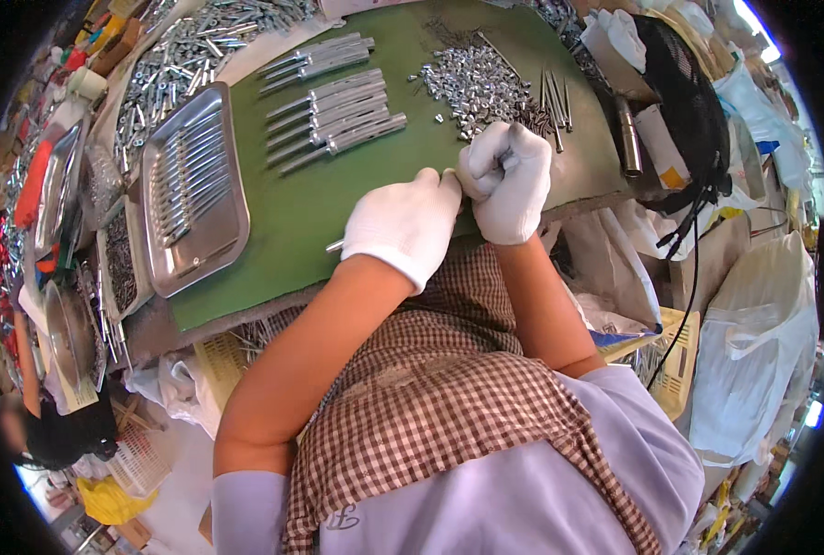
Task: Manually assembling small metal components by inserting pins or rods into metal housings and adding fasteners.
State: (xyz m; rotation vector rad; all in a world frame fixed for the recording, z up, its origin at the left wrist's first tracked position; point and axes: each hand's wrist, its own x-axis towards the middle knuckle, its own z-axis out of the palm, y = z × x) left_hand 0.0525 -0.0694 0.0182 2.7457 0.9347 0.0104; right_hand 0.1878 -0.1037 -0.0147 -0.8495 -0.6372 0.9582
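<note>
White gloves cover both my hands, which meet near the front edge of the green work mat (273,268). My left hand (405,222) is closed around a metal rod (335,246), whose end pokes out beside the wrist. Right against its fingertips, my right hand (507,181) is curled closed, and whatever lies inside its fingers is hidden. Just beyond the right hand is a heap of small silvery metal sleeves (477,83). Several thin metal pins (555,102) lie to the right of that heap. Slotted metal tubes with thin rods (338,111) lie in rows at the middle left.
On the left stands a steel tray (241,208) with a row of slim metal rods (190,176). A large pile of metal parts (176,69) lies behind it. A dark metal cylinder (628,139) and a black mesh bag (685,102) are at the right edge.
</note>
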